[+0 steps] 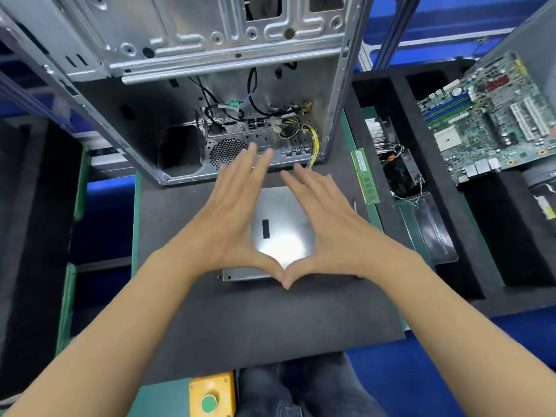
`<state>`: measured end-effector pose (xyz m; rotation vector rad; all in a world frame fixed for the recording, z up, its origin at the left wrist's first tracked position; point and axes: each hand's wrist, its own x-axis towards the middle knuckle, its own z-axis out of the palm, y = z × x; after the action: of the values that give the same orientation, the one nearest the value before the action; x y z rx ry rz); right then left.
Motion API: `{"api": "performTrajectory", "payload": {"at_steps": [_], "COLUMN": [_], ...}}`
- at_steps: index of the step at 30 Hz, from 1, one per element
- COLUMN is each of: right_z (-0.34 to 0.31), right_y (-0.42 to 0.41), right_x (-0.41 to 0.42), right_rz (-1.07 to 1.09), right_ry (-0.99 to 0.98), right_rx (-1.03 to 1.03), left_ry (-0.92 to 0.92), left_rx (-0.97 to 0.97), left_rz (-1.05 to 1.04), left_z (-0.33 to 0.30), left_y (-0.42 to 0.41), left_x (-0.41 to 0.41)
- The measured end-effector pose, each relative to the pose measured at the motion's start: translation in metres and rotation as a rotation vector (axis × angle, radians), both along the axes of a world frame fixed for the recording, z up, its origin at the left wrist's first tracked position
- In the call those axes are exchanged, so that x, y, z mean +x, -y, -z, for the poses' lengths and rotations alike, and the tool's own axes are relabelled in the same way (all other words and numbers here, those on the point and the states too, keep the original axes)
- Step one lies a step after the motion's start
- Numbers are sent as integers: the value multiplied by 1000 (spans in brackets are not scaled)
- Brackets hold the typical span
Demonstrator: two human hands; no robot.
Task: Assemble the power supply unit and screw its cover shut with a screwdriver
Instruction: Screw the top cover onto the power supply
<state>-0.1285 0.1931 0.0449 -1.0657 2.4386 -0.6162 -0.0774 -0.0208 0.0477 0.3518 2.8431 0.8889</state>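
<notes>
1. The power supply [282, 233] is a flat, shiny grey metal box with a small black rectangle on top; it lies on the dark mat [240, 323], just in front of the open case [192, 85].
2. Above it, the left hand [231, 218] and right hand [325, 218] are flat, fingers straight and together, thumb tips touching.
3. RAM stick [365, 176] and motherboard [487, 115] lie to the right.
</notes>
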Motion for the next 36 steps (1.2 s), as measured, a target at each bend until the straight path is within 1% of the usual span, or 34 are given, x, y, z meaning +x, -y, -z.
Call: {"api": "performTrajectory", "payload": {"at_steps": [2,3,5,7,9,13,17,22,24,27,31,33,36], "right_z": [0,0,2,2,2,-2,-9,-18,-24,-35,-46,-49,-48], "right_y": [24,37,60,76,84,89,95,93,91,84,71,66,58], "right_x": [-1,-1,0,1,3,1,1,0,-3,-11,-19,-22,-23], "right_rz": [-139,-196,-286,-339,-359,-351,-355,-366,-328,-263,-251,-254,-252], "right_ry": [-95,-119,-202,-276,-298,-248,-216,-205,-140,-22,49,61,133], "right_rx": [109,164,253,308,340,365,381,403,362,283,192,133,30], "left_ry": [61,108,186,210,203,177,137,75,86,108,120,151,218], "left_rx": [180,223,240,271,374,530,605,678,691,692,693,686,707], "left_rz": [-226,-314,-425,-484,-552,-617,-666,-791,-779,-707,-602,-526,-438], "left_z": [10,17,34,52,67,93,108,115,114,104,94,89,82], "left_y": [26,35,45,45,39,12,-12,-23,-20,-7,9,16,27], "left_x": [23,38,68,90,105,128,136,128,122,113,103,96,83]}}
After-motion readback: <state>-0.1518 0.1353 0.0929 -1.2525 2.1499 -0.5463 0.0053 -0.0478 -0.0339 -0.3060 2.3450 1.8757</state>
